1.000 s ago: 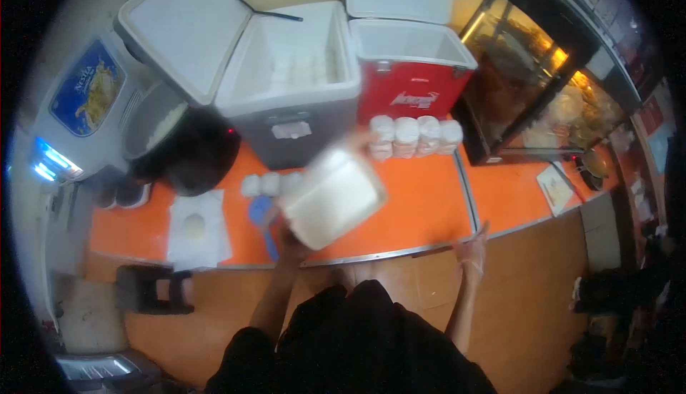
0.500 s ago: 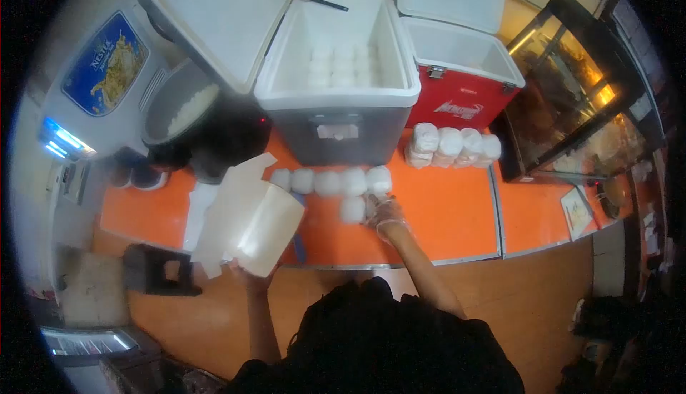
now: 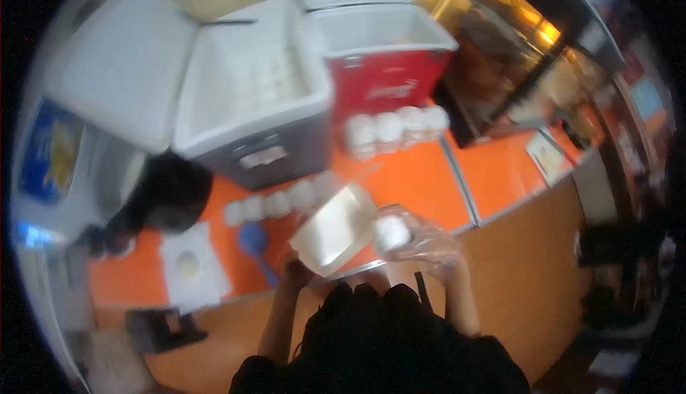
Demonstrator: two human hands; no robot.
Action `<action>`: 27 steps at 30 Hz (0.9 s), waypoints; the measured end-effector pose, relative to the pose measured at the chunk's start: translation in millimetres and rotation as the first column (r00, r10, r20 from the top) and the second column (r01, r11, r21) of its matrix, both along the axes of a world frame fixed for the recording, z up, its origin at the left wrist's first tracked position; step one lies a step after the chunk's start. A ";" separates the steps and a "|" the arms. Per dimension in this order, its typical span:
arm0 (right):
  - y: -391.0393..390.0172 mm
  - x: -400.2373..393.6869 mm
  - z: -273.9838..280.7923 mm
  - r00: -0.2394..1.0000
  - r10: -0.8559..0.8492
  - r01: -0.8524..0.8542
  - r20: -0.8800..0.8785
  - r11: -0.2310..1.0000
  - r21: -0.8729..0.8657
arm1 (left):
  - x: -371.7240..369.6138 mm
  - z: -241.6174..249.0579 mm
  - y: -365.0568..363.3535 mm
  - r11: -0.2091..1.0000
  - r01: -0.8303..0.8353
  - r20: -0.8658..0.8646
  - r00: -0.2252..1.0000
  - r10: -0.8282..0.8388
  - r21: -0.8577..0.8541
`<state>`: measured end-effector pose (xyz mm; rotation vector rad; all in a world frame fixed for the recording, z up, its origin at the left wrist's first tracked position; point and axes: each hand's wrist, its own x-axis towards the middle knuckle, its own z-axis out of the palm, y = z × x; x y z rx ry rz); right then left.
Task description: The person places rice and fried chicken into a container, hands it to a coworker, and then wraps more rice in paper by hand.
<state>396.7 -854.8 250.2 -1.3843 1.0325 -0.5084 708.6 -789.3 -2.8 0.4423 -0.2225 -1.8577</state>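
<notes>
My left hand (image 3: pixel 297 271) grips the lower left edge of an open cream-coloured box (image 3: pixel 334 228), tilted over the counter's front edge. Just right of the box, my right hand (image 3: pixel 421 240), in a clear plastic glove, holds a white wrapped bundle (image 3: pixel 392 234). Behind the box a row of white bundles (image 3: pixel 277 204) lies on the orange counter (image 3: pixel 429 194); its right end is blurred and partly hidden by the box.
A grey cooler (image 3: pixel 250 158) and a red cooler (image 3: pixel 386 79) stand open behind. More bundles (image 3: pixel 388 128) sit by the red one. A blue ladle (image 3: pixel 254 240), white paper (image 3: pixel 193 265), a dark pot (image 3: pixel 171 194) and a lit glass case (image 3: pixel 500 58) are around.
My right hand has lifted a bundle from the counter and come beside the box. The box has moved right in my left hand, uncovering the ladle and paper. The view has turned right.
</notes>
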 end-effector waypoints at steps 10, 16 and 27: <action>3.5 -114.1 -22.4 0.797 -0.073 -0.106 -0.599 0.960 -0.258 | -262.5 45.4 -61.1 0.921 0.376 -0.324 0.863 -0.387 -0.100; -51.1 -291.1 59.1 0.784 -0.596 0.488 -0.173 0.764 -0.422 | -366.8 25.6 -75.0 0.944 0.318 0.083 0.942 -0.325 0.091; -218.6 -340.3 46.8 0.664 -0.738 0.154 -0.120 0.292 -0.944 | -459.2 66.2 -120.6 0.988 0.045 0.587 0.800 -0.124 0.147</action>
